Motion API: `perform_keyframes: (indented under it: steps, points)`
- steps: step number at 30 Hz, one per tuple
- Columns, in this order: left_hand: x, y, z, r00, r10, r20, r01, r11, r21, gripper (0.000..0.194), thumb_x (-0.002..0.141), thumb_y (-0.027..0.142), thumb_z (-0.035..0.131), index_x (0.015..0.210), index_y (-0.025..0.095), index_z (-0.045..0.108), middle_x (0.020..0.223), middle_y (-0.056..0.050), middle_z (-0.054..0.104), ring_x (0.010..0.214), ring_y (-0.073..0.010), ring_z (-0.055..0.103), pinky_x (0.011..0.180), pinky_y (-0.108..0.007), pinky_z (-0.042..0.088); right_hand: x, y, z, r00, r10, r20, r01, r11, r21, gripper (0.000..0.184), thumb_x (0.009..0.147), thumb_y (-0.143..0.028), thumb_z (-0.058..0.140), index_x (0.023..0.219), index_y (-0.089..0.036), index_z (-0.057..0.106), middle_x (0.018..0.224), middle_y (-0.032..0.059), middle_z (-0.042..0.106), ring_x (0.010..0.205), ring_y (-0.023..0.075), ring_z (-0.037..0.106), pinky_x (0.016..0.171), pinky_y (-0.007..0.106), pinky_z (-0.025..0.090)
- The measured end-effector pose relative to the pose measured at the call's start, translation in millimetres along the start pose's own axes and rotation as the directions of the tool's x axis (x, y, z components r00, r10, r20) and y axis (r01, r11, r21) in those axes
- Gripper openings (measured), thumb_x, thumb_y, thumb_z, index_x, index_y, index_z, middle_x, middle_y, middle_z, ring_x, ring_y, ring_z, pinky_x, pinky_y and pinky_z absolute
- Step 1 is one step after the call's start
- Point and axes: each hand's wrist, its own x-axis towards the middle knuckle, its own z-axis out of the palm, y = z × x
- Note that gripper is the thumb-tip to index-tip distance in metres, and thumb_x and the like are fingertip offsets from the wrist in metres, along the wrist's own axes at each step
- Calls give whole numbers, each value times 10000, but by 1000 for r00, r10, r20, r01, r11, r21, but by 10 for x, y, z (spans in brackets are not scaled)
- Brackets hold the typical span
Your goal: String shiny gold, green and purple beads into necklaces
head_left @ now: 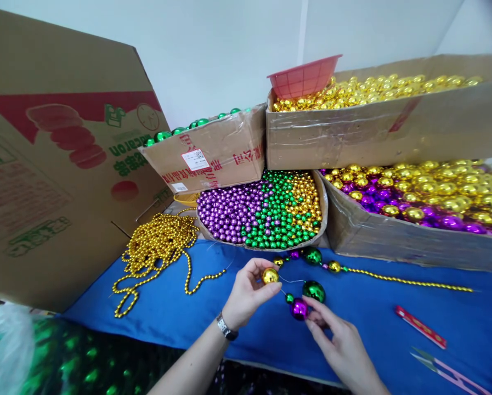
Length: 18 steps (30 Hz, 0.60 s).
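Between thumb and fingers, my left hand (252, 293) pinches a shiny gold bead (270, 276). My right hand (332, 334) has its thumb and fingers closed on a purple bead (299, 309). A small green bead (289, 298) touches that purple bead, and a thin thread runs from there toward the gold bead. Just behind my right fingertips is a big green bead (314, 292). More beads of the strand lie beyond my hands, including another large green bead (312, 255) and a gold bead (334, 266), leading into a twisted gold bead chain (410, 278).
A blue cloth (167, 321) covers the table. Tangled gold bead chain (159, 241) lies left. Behind stand a carton of small mixed beads (233, 216) and cartons of larger beads (377, 134). Thread snips (447, 373) and a red packet (420, 327) lie right. A tall carton (64, 219) rises left.
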Motion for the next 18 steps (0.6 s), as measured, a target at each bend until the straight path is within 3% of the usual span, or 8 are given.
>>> perform_keyframes:
  steps: [4,18]
  points:
    - [-9,-13,7,1000,9,-7,-8,998,62,349,696,238,726,979,167,536,1042,-96,605,824,-157,548,705,-274,451,-7,10,5,1000,-7,-20,6,1000,-29,392,898,-352,450,1276,-259,497,942,16,683,825,133,656,749,187,500]
    - [-18,-28,27,1000,-16,-7,16,1000,24,352,684,233,735,974,172,545,1043,-89,607,835,-157,554,716,-274,454,-1,10,13,1000,-14,8,15,1000,-25,388,905,-352,448,1283,-264,470,939,1,675,828,119,648,761,178,483]
